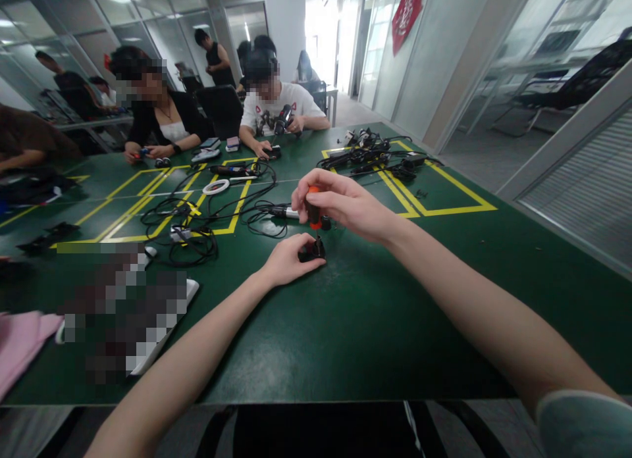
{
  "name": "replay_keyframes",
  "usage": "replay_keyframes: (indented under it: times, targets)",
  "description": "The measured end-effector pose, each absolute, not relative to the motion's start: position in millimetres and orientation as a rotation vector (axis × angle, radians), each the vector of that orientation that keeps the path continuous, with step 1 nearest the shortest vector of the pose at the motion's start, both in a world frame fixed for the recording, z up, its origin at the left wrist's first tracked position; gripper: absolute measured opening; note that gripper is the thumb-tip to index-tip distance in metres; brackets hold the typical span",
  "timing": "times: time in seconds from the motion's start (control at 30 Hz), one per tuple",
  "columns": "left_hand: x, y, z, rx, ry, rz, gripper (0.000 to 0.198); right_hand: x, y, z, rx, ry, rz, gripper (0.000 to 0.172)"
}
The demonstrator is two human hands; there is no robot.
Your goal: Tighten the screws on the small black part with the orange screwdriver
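Note:
My right hand point(340, 201) grips a screwdriver point(313, 216) with an orange and black handle, held upright with its tip pointing down. The tip meets a small black part point(316, 249) on the green table. Around that part my left hand point(289, 259) is closed, thumb on one side and fingers on the other, resting on the tabletop. What kind of part it is I cannot make out. Just behind my hands lies a silver and black cylindrical tool point(282, 212) with a coiled black cable.
Black cables point(192, 244) tangle on the left, beside a white ring point(216, 186). More cables and black devices point(365, 152) pile up at the back right. Yellow tape point(459, 212) marks the green table point(395, 339). Two people sit across, one holding a power tool point(283, 119). Pink cloth point(24, 346) lies far left.

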State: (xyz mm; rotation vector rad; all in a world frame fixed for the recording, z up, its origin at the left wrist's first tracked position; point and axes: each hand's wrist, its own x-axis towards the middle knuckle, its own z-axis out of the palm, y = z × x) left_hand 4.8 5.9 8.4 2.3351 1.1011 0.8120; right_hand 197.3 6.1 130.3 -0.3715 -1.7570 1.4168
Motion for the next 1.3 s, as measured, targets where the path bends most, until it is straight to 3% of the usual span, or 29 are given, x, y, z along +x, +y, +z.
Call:
replay_keyframes:
  times: [0.1, 0.3, 0.63, 0.83, 1.1, 1.3]
  targets:
    - [5, 6, 8, 2.330, 1.091, 0.815, 0.027, 190, 5, 125, -0.357, -1.629, 1.513, 0.025]
    - [5, 6, 8, 2.326, 1.099, 0.797, 0.027, 185, 1, 125, -0.308, -1.442, 1.663, 0.015]
    - [5, 7, 7, 2.336, 1.120, 0.814, 0.030, 184, 11, 115, -0.272, -1.416, 1.565, 0.046]
    - [5, 8, 6, 2.342, 1.122, 0.810, 0.030, 187, 11, 118, -0.258, -1.420, 1.575, 0.027]
    - [4, 8, 5, 2.341, 1.129, 0.808, 0.030, 192, 13, 122, -0.317, -1.466, 1.558, 0.038]
    - [5, 7, 7, 2.340, 1.130, 0.809, 0.029, 187, 8, 121, -0.257, -1.470, 1.576, 0.025]
